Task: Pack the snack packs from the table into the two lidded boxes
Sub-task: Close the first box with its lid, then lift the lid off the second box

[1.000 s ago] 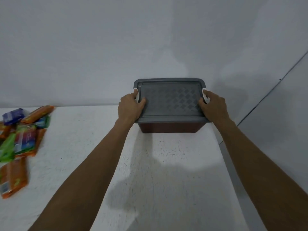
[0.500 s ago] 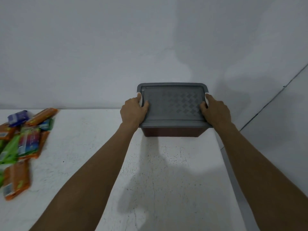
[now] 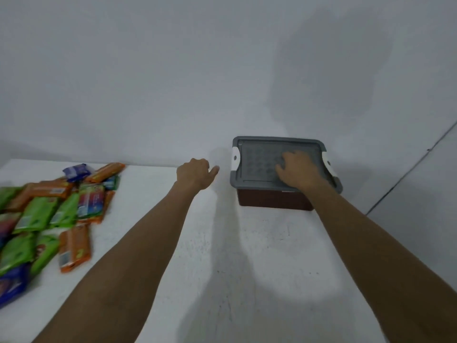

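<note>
A brown box (image 3: 272, 202) with a grey lid (image 3: 257, 154) and white side latches stands at the table's far right corner, lid on. My right hand (image 3: 295, 170) rests flat on the lid with fingers spread. My left hand (image 3: 195, 175) hovers just left of the box, fingers loosely curled, holding nothing. A heap of snack packs (image 3: 49, 214) in green, orange and blue wrappers lies at the table's left side. Only one box is in view.
The white table (image 3: 222, 256) ends at the right just past the box, with a wall behind and a second wall to the right. The snack heap runs off the frame's left edge.
Both hands left the lid's side latches. My left hand pulled away to the left of the box and my right hand moved onto the lid's top. The view swung left.
</note>
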### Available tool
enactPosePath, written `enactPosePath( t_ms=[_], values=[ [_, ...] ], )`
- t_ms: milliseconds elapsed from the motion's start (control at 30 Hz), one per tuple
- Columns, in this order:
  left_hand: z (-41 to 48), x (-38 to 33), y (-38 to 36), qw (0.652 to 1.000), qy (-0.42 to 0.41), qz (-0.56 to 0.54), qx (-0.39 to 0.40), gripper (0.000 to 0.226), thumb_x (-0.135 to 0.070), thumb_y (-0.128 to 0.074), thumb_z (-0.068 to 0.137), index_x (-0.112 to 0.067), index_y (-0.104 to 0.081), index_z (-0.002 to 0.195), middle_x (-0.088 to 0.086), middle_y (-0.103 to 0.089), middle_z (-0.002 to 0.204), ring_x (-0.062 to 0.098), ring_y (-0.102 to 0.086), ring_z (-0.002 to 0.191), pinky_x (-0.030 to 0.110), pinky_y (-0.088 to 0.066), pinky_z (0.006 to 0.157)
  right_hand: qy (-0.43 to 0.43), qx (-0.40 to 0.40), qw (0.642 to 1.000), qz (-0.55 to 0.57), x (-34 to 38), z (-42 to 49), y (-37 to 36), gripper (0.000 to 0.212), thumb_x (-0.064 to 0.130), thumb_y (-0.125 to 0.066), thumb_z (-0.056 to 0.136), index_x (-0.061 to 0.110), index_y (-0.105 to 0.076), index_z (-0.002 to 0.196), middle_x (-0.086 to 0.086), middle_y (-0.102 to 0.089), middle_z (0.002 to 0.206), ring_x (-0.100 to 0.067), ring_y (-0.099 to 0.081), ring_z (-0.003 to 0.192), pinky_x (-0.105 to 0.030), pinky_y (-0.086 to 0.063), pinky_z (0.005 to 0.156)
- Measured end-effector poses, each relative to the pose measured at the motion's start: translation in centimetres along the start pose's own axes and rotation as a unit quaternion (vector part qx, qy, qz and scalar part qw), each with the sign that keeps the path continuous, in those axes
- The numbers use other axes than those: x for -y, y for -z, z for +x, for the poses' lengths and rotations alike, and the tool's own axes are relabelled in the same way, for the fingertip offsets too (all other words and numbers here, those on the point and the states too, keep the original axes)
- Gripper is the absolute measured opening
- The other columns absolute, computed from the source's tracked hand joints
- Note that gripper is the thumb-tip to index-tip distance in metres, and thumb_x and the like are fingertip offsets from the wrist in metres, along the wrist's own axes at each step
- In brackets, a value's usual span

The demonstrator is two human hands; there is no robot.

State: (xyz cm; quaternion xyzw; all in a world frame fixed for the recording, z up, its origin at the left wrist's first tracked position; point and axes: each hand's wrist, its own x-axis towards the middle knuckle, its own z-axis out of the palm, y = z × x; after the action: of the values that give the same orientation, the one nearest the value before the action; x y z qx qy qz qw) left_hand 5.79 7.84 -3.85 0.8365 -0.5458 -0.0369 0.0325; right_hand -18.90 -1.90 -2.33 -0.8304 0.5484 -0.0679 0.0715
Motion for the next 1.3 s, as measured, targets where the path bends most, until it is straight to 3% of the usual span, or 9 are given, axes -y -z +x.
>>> enactPosePath(
  t_ms=[100, 333, 600, 733, 1000, 1167, 1300],
  values=[
    [-1.2, 5.4, 1.9, 1.0, 0.027, 0.011, -0.004, 0.054, -0.055, -0.034, 0.099, -0.016, -0.057, 0.128, 0.011, -0.059, 0.125, 0.032, -0.058, 0.112, 0.036, -0.044, 0.087, 0.034, 0.015, 0.999, 0.015, 5.3, 0.3, 0.0, 0.037, 0.037, -0.044, 0.095, 0.006, -0.058, 0.111, -0.02, -0.058, 0.118, -0.037, -0.053, 0.109, -0.041, -0.046, 0.09],
    [-3.9, 20.9, 6.7, 0.992, 0.11, 0.05, -0.026, 0.055, -0.055, -0.032, 0.099, -0.014, -0.056, 0.128, 0.012, -0.059, 0.123, 0.032, -0.058, 0.111, 0.037, -0.044, 0.086, 0.103, 0.045, 0.993, 0.028, 21.8, 1.3, -1.3, 0.05, 0.041, -0.043, 0.098, 0.012, -0.047, 0.138, -0.017, -0.05, 0.135, -0.034, -0.045, 0.125, -0.041, -0.042, 0.101],
    [-9.8, 37.9, 11.1, 0.972, 0.214, 0.058, -0.078, 0.052, -0.051, -0.036, 0.099, -0.013, -0.056, 0.128, 0.012, -0.06, 0.124, 0.032, -0.058, 0.111, 0.037, -0.045, 0.085, 0.24, 0.061, 0.968, 0.035, 41.7, 0.5, -3.4, 0.05, 0.043, -0.045, 0.096, 0.016, -0.047, 0.138, -0.014, -0.053, 0.135, -0.033, -0.046, 0.125, -0.041, -0.043, 0.099],
    [-13.2, 44.2, 13.0, 0.959, 0.251, 0.075, -0.11, 0.051, -0.05, -0.038, 0.098, -0.013, -0.058, 0.127, 0.013, -0.059, 0.126, 0.033, -0.055, 0.115, 0.041, -0.043, 0.091, 0.311, 0.068, 0.947, 0.048, 50.3, -1.2, -4.0, 0.05, 0.043, -0.045, 0.097, 0.014, -0.048, 0.137, -0.015, -0.053, 0.135, -0.033, -0.048, 0.123, -0.04, -0.045, 0.096],
    [-19.9, 51.5, 16.3, 0.923, 0.31, 0.119, -0.196, 0.045, -0.044, -0.042, 0.095, -0.012, -0.064, 0.118, 0.018, -0.055, 0.125, 0.038, -0.049, 0.117, 0.047, -0.037, 0.098, 0.411, 0.095, 0.903, 0.08, 62.8, -5.7, -4.2, 0.051, 0.042, -0.045, 0.098, 0.014, -0.046, 0.14, -0.012, -0.05, 0.141, -0.03, -0.047, 0.127, -0.039, -0.042, 0.097],
    [-22.4, 54.1, 16.6, 0.903, 0.355, 0.082, -0.228, 0.047, -0.043, -0.043, 0.096, -0.009, -0.06, 0.123, 0.017, -0.045, 0.14, 0.038, -0.043, 0.124, 0.05, -0.036, 0.1, 0.44, 0.103, 0.886, 0.104, 66.6, -7.7, -4.3, 0.05, 0.042, -0.047, 0.097, 0.014, -0.048, 0.138, -0.009, -0.051, 0.142, -0.028, -0.045, 0.13, -0.039, -0.041, 0.102],
    [-24.1, 55.1, 16.0, 0.894, 0.38, 0.004, -0.239, 0.05, -0.039, -0.043, 0.097, -0.011, -0.045, 0.138, 0.019, -0.043, 0.136, 0.039, -0.045, 0.121, 0.051, -0.041, 0.093, 0.446, 0.134, 0.875, 0.135, 68.8, -9.1, -4.5, 0.051, 0.043, -0.047, 0.097, 0.014, -0.047, 0.14, -0.007, -0.048, 0.145, -0.027, -0.047, 0.129, -0.038, -0.038, 0.105]
  ],
)
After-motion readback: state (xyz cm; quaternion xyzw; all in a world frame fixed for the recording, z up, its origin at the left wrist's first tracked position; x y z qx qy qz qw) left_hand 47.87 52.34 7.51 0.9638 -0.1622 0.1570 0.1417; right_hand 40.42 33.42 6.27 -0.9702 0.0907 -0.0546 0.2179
